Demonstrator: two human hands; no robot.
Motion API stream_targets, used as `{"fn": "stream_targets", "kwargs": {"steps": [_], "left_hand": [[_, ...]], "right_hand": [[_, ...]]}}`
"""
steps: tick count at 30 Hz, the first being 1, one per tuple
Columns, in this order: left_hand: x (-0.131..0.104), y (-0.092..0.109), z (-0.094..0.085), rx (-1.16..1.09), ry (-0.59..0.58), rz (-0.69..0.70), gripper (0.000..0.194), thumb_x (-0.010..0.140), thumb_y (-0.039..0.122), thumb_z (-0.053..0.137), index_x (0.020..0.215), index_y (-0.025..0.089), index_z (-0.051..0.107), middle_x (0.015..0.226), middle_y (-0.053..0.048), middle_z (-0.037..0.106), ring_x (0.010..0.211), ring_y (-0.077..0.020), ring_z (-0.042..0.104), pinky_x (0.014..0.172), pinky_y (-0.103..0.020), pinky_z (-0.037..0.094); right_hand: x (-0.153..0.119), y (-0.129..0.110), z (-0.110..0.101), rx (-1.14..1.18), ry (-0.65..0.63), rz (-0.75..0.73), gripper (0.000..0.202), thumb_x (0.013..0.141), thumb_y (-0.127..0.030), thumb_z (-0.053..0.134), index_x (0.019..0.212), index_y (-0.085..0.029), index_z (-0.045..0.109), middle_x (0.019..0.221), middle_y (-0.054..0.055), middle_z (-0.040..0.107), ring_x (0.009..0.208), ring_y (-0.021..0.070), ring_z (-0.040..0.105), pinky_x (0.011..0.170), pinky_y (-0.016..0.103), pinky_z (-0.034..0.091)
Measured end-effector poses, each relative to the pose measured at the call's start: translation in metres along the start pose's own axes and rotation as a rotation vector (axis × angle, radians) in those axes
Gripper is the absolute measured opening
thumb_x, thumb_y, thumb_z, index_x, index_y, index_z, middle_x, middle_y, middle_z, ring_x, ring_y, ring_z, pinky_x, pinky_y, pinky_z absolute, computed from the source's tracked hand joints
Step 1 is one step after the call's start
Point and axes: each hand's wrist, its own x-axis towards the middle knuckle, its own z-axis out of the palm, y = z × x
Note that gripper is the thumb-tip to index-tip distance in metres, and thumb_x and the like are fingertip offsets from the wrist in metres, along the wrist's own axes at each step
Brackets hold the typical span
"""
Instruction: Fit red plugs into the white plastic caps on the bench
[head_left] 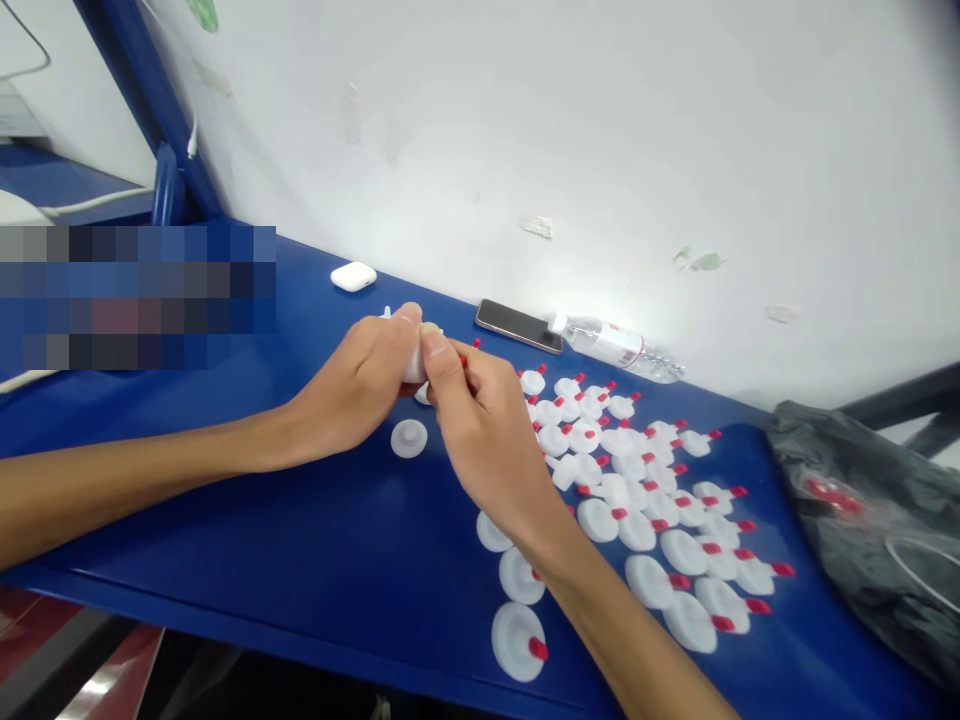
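Both my hands meet above the blue table (300, 520). My left hand (360, 385) and my right hand (480, 420) pinch one small white plastic piece (414, 368) between their fingertips; a red bit shows at my right fingers. Just below them a lone white round cap (409, 438) lies on the table. To the right lie several white round caps with red tips (652, 500), laid out in rows, some partly hidden by my right forearm.
A white earbud case (353, 276), a phone (519, 326) and a lying clear bottle (615, 345) sit along the white wall. A dark plastic bag (870, 520) holding more parts lies at the right end. A blurred patch covers the left.
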Motion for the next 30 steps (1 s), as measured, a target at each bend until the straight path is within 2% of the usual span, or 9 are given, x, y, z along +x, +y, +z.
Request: {"fn": "stream_targets", "kwargs": {"steps": [4, 8, 13, 17, 19, 22, 25, 27, 30], "left_hand": [[0.002, -0.003, 0.002, -0.136, -0.027, -0.115, 0.041, 0.104, 0.038, 0.038, 0.067, 0.021, 0.038, 0.061, 0.002, 0.039, 0.051, -0.0102, 0.035, 0.046, -0.02, 0.036], [0.008, -0.006, -0.001, -0.245, -0.199, -0.161, 0.042, 0.099, 0.037, 0.042, 0.061, 0.021, 0.033, 0.053, 0.004, 0.028, 0.045, -0.0081, 0.022, 0.041, -0.02, 0.021], [0.017, -0.007, -0.011, -0.293, -0.352, -0.191, 0.047, 0.097, 0.041, 0.042, 0.055, 0.021, 0.034, 0.051, 0.003, 0.028, 0.044, -0.0076, 0.02, 0.041, -0.022, 0.019], [0.018, -0.008, -0.012, -0.328, -0.456, -0.214, 0.052, 0.1, 0.045, 0.033, 0.053, 0.022, 0.034, 0.047, 0.003, 0.027, 0.042, -0.0091, 0.017, 0.04, -0.025, 0.015], [0.016, -0.008, -0.011, -0.236, -0.419, -0.16, 0.054, 0.103, 0.046, 0.03, 0.056, 0.022, 0.037, 0.049, 0.002, 0.033, 0.043, -0.0106, 0.023, 0.041, -0.026, 0.019], [0.011, -0.009, -0.01, 0.05, -0.249, 0.122, 0.044, 0.106, 0.041, 0.033, 0.071, 0.021, 0.049, 0.066, 0.0, 0.049, 0.057, -0.0138, 0.043, 0.051, -0.026, 0.034], [0.008, -0.012, -0.008, 0.232, -0.131, 0.357, 0.038, 0.107, 0.041, 0.035, 0.078, 0.021, 0.05, 0.071, 0.002, 0.049, 0.061, -0.0135, 0.044, 0.057, -0.028, 0.035], [0.008, -0.013, -0.006, 0.189, -0.119, 0.368, 0.043, 0.107, 0.041, 0.036, 0.072, 0.021, 0.048, 0.066, 0.003, 0.045, 0.057, -0.0125, 0.04, 0.056, -0.028, 0.034], [0.008, -0.011, -0.002, 0.062, -0.132, 0.28, 0.049, 0.107, 0.043, 0.035, 0.066, 0.02, 0.048, 0.063, 0.003, 0.043, 0.055, -0.0118, 0.037, 0.052, -0.026, 0.033]], "right_hand": [[-0.001, 0.004, 0.0, -0.106, 0.033, -0.029, 0.04, 0.108, -0.031, 0.045, 0.069, -0.023, 0.045, 0.064, -0.004, 0.054, 0.061, 0.013, 0.048, 0.06, 0.03, 0.032], [-0.003, 0.006, 0.002, -0.194, 0.066, -0.043, 0.041, 0.108, -0.033, 0.043, 0.068, -0.023, 0.044, 0.061, -0.004, 0.051, 0.056, 0.0128, 0.043, 0.056, 0.031, 0.028], [-0.005, -0.003, 0.003, -0.268, 0.08, -0.039, 0.042, 0.107, -0.034, 0.04, 0.067, -0.023, 0.041, 0.06, -0.004, 0.048, 0.055, 0.0133, 0.04, 0.055, 0.032, 0.025], [-0.004, -0.007, 0.0, -0.234, 0.04, 0.066, 0.046, 0.107, -0.038, 0.041, 0.064, -0.023, 0.045, 0.06, -0.003, 0.054, 0.057, 0.0141, 0.048, 0.058, 0.031, 0.029], [-0.002, -0.006, -0.002, -0.212, 0.033, 0.114, 0.048, 0.108, -0.039, 0.04, 0.062, -0.023, 0.046, 0.06, -0.002, 0.056, 0.058, 0.0144, 0.05, 0.058, 0.031, 0.031], [0.002, -0.003, -0.005, -0.146, 0.058, 0.15, 0.047, 0.107, -0.037, 0.04, 0.063, -0.023, 0.044, 0.061, -0.002, 0.053, 0.058, 0.0142, 0.047, 0.056, 0.031, 0.03], [0.003, -0.002, -0.005, -0.011, 0.045, 0.183, 0.045, 0.106, -0.036, 0.042, 0.063, -0.023, 0.039, 0.062, -0.003, 0.045, 0.06, 0.0135, 0.045, 0.055, 0.029, 0.03], [0.004, -0.002, -0.005, 0.084, 0.014, 0.224, 0.044, 0.105, -0.037, 0.044, 0.063, -0.024, 0.037, 0.061, -0.004, 0.041, 0.057, 0.0126, 0.042, 0.052, 0.028, 0.029], [0.003, -0.002, -0.002, 0.177, -0.023, 0.277, 0.045, 0.105, -0.039, 0.044, 0.064, -0.024, 0.036, 0.059, -0.005, 0.038, 0.052, 0.0114, 0.036, 0.048, 0.028, 0.025]]}}
